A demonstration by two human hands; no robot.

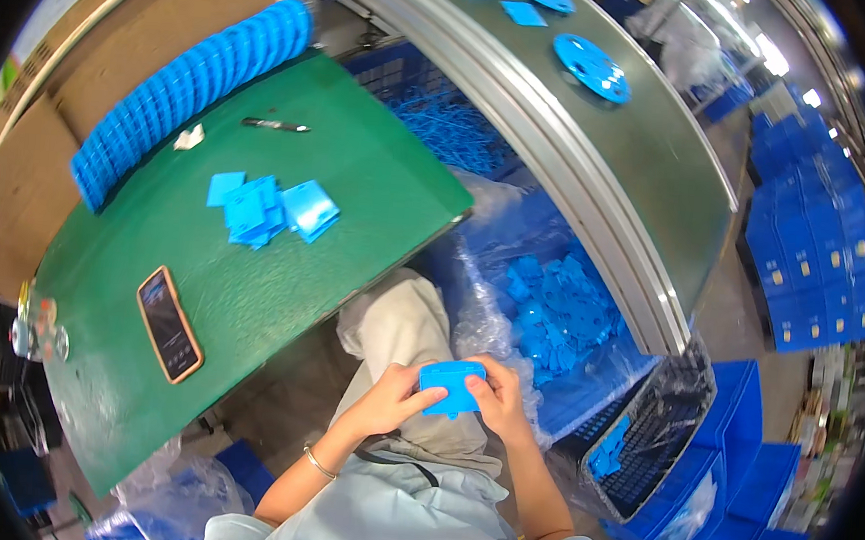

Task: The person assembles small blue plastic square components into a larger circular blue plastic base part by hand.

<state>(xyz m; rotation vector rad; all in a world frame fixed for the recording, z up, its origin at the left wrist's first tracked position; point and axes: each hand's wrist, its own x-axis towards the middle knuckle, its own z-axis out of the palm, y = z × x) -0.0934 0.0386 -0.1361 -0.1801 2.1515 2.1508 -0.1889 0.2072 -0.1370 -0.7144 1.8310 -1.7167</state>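
Note:
A blue plastic plate (452, 388), roughly rectangular with small tabs on its edge, is held above my lap between both hands. My left hand (398, 400) grips its left side with the thumb on the face. On the right side my right hand (500, 399) has its thumb pressed near the corner and its fingers behind. Similar blue square plates (253, 212) lie in a loose pile on the green table (379, 176) to my left.
A phone (170, 325), a pen (276, 125) and a long stack of blue discs (199, 88) rest on the table. At right, a conveyor (651, 150) carries blue parts. Beneath it sits a plastic-lined bin (583, 406) of blue pieces, beside a black basket (679, 408).

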